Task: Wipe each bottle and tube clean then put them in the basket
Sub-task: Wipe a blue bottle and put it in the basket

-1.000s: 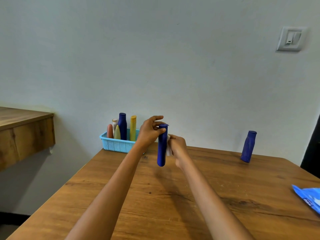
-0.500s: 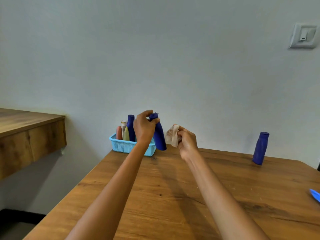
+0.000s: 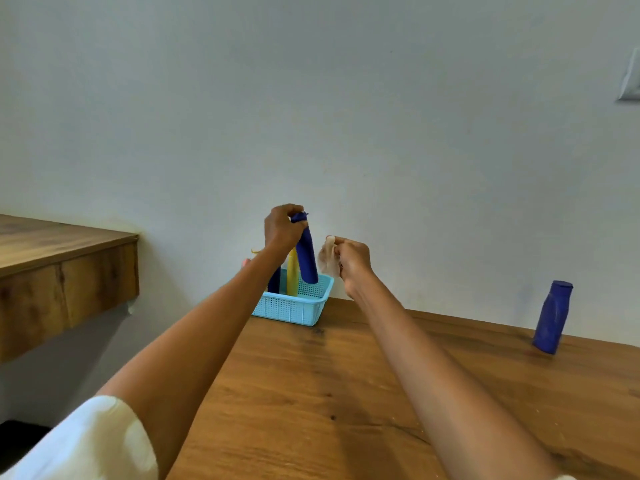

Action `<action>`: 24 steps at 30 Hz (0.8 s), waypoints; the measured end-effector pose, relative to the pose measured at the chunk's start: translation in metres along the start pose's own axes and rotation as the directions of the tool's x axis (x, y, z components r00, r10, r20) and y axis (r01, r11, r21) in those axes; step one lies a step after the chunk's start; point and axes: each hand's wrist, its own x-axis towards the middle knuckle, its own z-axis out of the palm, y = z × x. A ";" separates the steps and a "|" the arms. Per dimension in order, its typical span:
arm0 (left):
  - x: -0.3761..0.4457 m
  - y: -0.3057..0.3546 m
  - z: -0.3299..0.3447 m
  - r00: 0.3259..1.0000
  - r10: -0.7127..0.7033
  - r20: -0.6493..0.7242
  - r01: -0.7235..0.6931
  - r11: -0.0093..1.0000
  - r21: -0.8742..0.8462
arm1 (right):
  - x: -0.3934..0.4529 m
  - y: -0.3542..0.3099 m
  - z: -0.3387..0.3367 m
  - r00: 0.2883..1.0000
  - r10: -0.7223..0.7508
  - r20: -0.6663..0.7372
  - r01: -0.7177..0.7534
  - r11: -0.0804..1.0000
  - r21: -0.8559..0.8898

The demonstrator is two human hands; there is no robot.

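My left hand [image 3: 282,228] grips the top end of a dark blue tube [image 3: 306,254] and holds it upright over the light blue basket [image 3: 294,308], its lower end inside the basket's right part. A yellow tube [image 3: 292,273] and another dark blue bottle [image 3: 274,280] stand in the basket, partly hidden by my left arm. My right hand [image 3: 353,263] pinches a crumpled beige wipe [image 3: 327,256] just right of the tube, apart from it. One blue bottle [image 3: 552,317] stands alone on the wooden table [image 3: 346,393] at the far right.
The basket sits at the table's far left corner against the white wall. A wooden shelf [image 3: 65,268] juts out to the left, separated from the table by a gap. A wall switch [image 3: 632,79] shows at the upper right edge.
My left hand has carried the blue tube from mid-table up and over to the basket. My right hand has come off the tube with the wipe and followed to the left.
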 end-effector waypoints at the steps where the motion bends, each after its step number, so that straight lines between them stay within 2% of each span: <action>1: 0.002 -0.003 0.004 0.997 0.030 0.070 -0.033 0.999 0.042 | 0.005 0.004 -0.002 1.000 0.017 -0.012 -0.017 1.000 0.000; 3: 0.007 -0.008 0.013 0.972 0.091 0.215 -0.120 0.985 0.123 | 0.012 0.010 -0.006 0.997 0.070 -0.034 -0.069 0.997 0.031; 6: 0.014 -0.013 0.021 0.907 0.144 0.395 -0.240 0.949 0.207 | 0.023 0.022 -0.015 0.994 0.064 -0.086 -0.068 0.997 -0.044; 11: 0.032 -0.024 0.028 0.785 0.068 0.616 -0.330 0.887 0.323 | 0.046 0.035 -0.027 0.999 -0.028 -0.039 0.021 0.986 -0.168; 14: 0.036 -0.035 0.030 0.753 0.023 0.658 -0.354 0.857 0.374 | 0.054 0.043 -0.032 0.999 -0.024 -0.032 0.016 0.978 -0.209; 17: 0.040 -0.045 0.031 0.758 0.018 0.652 -0.374 0.831 0.412 | 0.064 0.050 -0.033 0.998 -0.006 -0.064 -0.007 0.978 -0.208; 19: 0.043 -0.047 0.030 0.766 0.034 0.642 -0.399 0.808 0.434 | 0.070 0.055 -0.032 0.990 0.079 -0.120 -0.100 0.979 -0.177; 21: 0.045 -0.047 0.029 0.766 0.056 0.641 -0.451 0.756 0.474 | 0.075 0.059 -0.031 0.980 0.120 -0.158 -0.149 0.972 -0.182; 24: 0.048 -0.046 0.029 0.752 0.061 0.656 -0.513 0.680 0.524 | 0.079 0.060 -0.032 0.982 0.083 -0.170 -0.114 0.976 -0.186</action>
